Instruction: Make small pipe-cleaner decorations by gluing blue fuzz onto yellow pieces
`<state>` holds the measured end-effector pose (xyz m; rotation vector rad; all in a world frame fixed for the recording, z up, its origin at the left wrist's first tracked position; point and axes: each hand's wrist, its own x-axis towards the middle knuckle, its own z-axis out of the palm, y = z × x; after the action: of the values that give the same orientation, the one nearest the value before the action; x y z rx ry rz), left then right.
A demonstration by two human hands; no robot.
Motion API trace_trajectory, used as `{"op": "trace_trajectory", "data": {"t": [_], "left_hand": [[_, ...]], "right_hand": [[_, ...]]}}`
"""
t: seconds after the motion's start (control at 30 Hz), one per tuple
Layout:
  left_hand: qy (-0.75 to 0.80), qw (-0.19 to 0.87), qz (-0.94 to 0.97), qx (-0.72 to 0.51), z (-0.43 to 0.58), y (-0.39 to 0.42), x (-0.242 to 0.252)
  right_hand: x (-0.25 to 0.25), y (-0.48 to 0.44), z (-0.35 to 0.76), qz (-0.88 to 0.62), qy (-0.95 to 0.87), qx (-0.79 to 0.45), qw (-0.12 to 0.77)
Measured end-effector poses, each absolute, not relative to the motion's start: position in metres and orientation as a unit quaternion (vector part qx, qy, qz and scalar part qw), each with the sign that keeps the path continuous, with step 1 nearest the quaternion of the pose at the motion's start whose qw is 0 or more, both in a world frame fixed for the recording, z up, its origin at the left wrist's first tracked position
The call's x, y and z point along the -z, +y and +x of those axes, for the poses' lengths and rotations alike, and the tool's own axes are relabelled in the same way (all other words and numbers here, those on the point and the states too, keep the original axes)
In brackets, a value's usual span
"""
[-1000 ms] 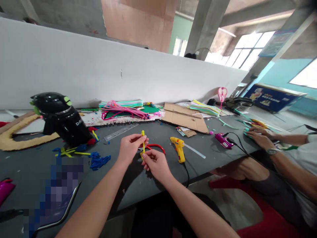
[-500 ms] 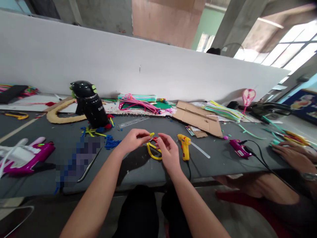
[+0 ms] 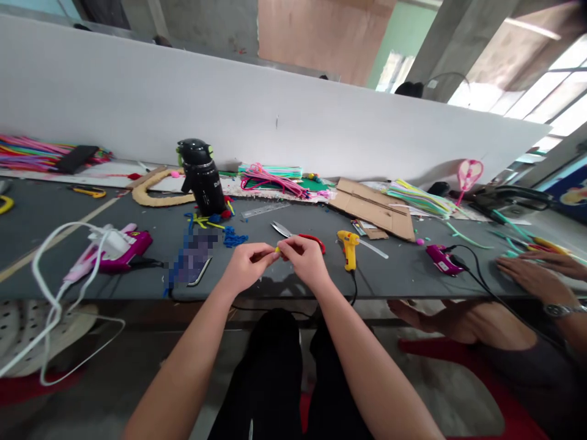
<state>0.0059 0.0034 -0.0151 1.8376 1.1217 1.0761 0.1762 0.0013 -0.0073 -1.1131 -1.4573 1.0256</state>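
My left hand and my right hand meet fingertip to fingertip just above the table's near edge. A small yellow piece is pinched between them, mostly covered by the fingers; it looks like a bit of pipe cleaner. Just beyond my right hand lie scissors with pale metal blades pointing up and left. Their red handle shows behind my knuckles. A yellow glue gun rests to the right of my right hand. Blue pipe cleaner scraps lie beyond my left hand.
A black bottle stands at the back left, near a phone. Magenta power strips with cords lie on both sides. Cardboard and pipe cleaner bundles line the back. A co-worker's hands work at the right.
The scissors, earlier at my right hand with the yellow handle loop hanging below, now lie on the table. My hands have come together on the yellow piece. The view has shifted left.
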Motion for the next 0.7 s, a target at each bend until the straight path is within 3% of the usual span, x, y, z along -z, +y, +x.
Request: {"op": "trace_trajectory", "data": {"t": [0.23, 0.5, 0.6, 0.7], "left_hand": [[0.465, 0.396, 0.655, -0.445, -0.007, -0.018, 0.033], [0.536, 0.387, 0.590, -0.464, -0.028, -0.023, 0.058], [0.538, 0.395, 0.587, -0.459, -0.028, -0.019, 0.059], [0.555, 0.333, 0.617, -0.448, -0.026, -0.011, 0.056]], "right_hand": [[0.017, 0.000, 0.169, -0.453, -0.643, -0.447, 0.426], [0.020, 0.020, 0.211, -0.564, -0.692, -0.297, 0.338], [0.013, 0.007, 0.234, -0.575, -0.703, -0.349, 0.232], [0.004, -0.013, 0.273, -0.633, -0.674, -0.367, 0.099]]}}
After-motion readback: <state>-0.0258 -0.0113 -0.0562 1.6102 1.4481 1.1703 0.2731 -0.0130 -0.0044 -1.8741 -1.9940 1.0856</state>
